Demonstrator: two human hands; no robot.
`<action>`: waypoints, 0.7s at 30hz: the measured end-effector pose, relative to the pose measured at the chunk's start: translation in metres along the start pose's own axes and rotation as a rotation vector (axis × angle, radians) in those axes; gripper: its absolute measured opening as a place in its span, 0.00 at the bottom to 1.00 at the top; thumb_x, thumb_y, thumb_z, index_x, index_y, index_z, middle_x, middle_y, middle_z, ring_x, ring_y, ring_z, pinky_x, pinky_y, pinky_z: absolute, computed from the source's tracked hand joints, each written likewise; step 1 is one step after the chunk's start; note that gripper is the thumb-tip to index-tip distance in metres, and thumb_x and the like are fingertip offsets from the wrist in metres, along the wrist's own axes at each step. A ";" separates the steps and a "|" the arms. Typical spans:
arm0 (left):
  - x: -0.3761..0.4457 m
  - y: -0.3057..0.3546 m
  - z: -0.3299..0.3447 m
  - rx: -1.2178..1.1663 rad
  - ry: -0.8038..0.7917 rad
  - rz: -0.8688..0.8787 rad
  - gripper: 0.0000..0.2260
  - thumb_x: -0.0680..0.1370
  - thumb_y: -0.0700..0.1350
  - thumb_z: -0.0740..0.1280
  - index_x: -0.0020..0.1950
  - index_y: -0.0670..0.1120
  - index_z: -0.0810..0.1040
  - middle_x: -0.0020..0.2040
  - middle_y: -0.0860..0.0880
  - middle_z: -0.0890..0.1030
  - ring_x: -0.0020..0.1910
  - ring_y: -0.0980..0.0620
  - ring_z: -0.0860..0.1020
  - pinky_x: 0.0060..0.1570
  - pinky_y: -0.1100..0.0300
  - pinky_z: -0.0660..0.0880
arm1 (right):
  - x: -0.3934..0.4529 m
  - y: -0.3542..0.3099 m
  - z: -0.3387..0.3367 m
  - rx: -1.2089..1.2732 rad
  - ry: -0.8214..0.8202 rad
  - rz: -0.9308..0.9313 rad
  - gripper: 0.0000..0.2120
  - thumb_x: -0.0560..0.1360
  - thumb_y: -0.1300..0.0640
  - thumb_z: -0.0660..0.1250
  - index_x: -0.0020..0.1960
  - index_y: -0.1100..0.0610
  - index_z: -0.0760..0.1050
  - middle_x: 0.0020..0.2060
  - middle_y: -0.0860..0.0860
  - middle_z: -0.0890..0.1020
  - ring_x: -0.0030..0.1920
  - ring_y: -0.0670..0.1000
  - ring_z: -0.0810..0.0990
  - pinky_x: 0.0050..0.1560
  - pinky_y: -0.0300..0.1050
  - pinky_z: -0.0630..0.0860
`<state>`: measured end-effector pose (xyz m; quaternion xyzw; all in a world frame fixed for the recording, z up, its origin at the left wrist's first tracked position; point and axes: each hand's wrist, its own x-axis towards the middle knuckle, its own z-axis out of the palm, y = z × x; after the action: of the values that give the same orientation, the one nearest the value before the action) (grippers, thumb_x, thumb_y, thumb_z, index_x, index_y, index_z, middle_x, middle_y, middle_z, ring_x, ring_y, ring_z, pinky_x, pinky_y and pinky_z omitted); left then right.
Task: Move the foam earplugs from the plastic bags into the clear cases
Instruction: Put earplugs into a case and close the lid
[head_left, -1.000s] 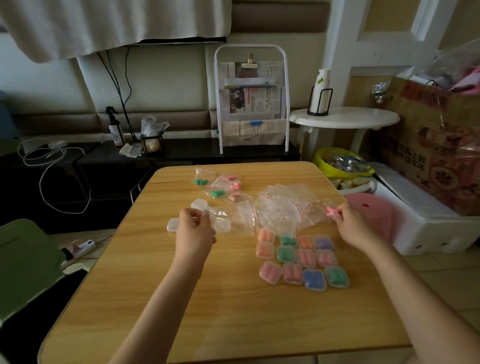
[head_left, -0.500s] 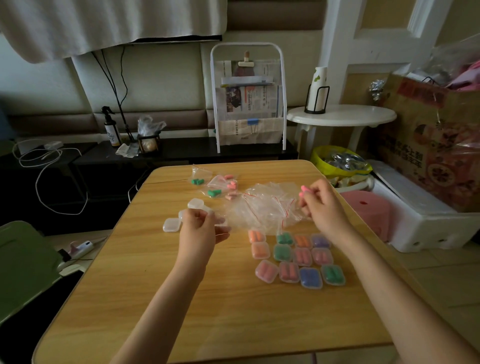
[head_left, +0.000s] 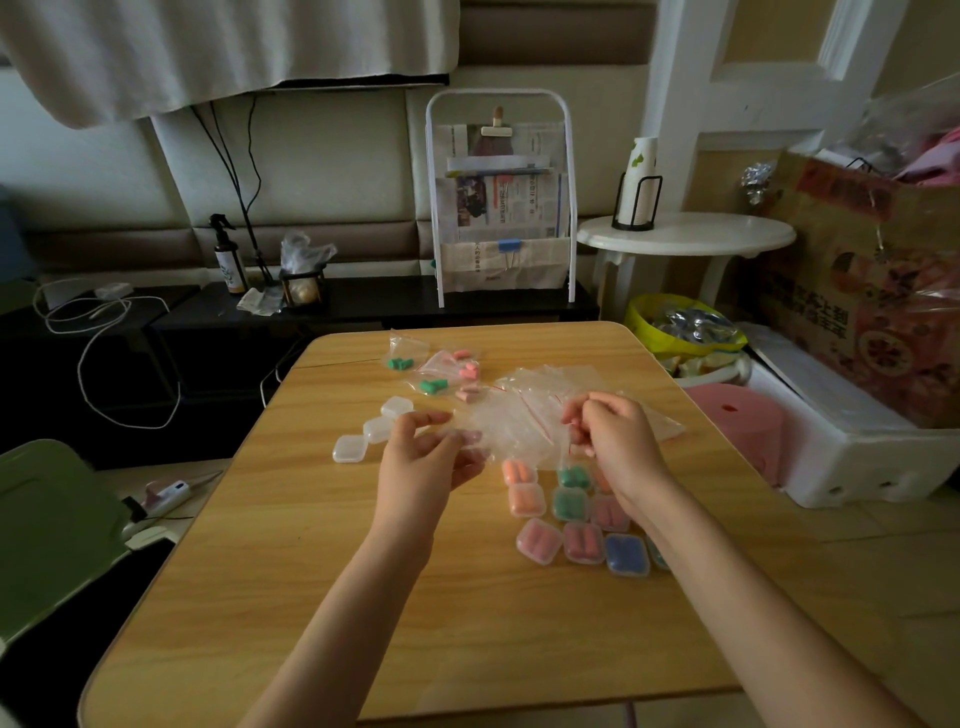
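Observation:
My left hand (head_left: 423, 460) holds a small clear case (head_left: 467, 438) between thumb and fingers above the wooden table (head_left: 311, 571). My right hand (head_left: 615, 441) is close beside it with its fingers curled, pinching what seem to be pink earplugs, mostly hidden by the fingers. A heap of empty plastic bags (head_left: 524, 410) lies just behind both hands. Bags with green earplugs (head_left: 400, 362) and pink earplugs (head_left: 465, 365) lie at the far edge. Three empty cases (head_left: 350, 448) sit on the left. Several filled cases (head_left: 570, 504) stand in rows under my right wrist.
Right of the table are a pink stool (head_left: 737, 415), a white foam box (head_left: 857, 457), a yellow basin (head_left: 680, 332) and a round white side table (head_left: 685, 234). A newspaper rack (head_left: 501, 208) stands behind. A green chair (head_left: 47, 519) is at the left.
My right hand has come from the table's right side leftward with the pink earplugs, to just beside the case in my left hand. My left hand stayed roughly in place.

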<state>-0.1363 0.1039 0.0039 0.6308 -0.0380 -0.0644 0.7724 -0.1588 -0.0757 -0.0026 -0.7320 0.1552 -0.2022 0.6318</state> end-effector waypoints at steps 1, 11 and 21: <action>0.000 0.000 0.000 0.003 0.000 0.001 0.08 0.78 0.34 0.64 0.56 0.43 0.73 0.45 0.43 0.83 0.37 0.52 0.82 0.40 0.60 0.81 | 0.001 -0.001 -0.002 0.006 0.051 0.033 0.16 0.74 0.70 0.52 0.33 0.59 0.70 0.31 0.53 0.73 0.29 0.46 0.69 0.28 0.35 0.65; 0.001 -0.001 0.001 -0.018 0.004 0.029 0.05 0.79 0.35 0.62 0.53 0.42 0.74 0.46 0.41 0.83 0.40 0.50 0.82 0.42 0.57 0.81 | -0.005 -0.008 0.002 -0.308 -0.103 0.060 0.32 0.77 0.33 0.50 0.31 0.57 0.72 0.22 0.47 0.66 0.22 0.46 0.65 0.28 0.41 0.65; 0.001 0.000 -0.004 0.149 -0.005 0.063 0.09 0.78 0.39 0.65 0.58 0.46 0.74 0.48 0.50 0.83 0.45 0.55 0.82 0.45 0.61 0.78 | -0.009 -0.007 0.003 -0.216 -0.145 -0.139 0.08 0.78 0.53 0.65 0.45 0.55 0.81 0.21 0.41 0.73 0.23 0.43 0.67 0.27 0.40 0.65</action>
<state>-0.1344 0.1077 0.0034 0.6848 -0.0645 -0.0386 0.7248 -0.1655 -0.0675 0.0035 -0.8175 0.0790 -0.1741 0.5432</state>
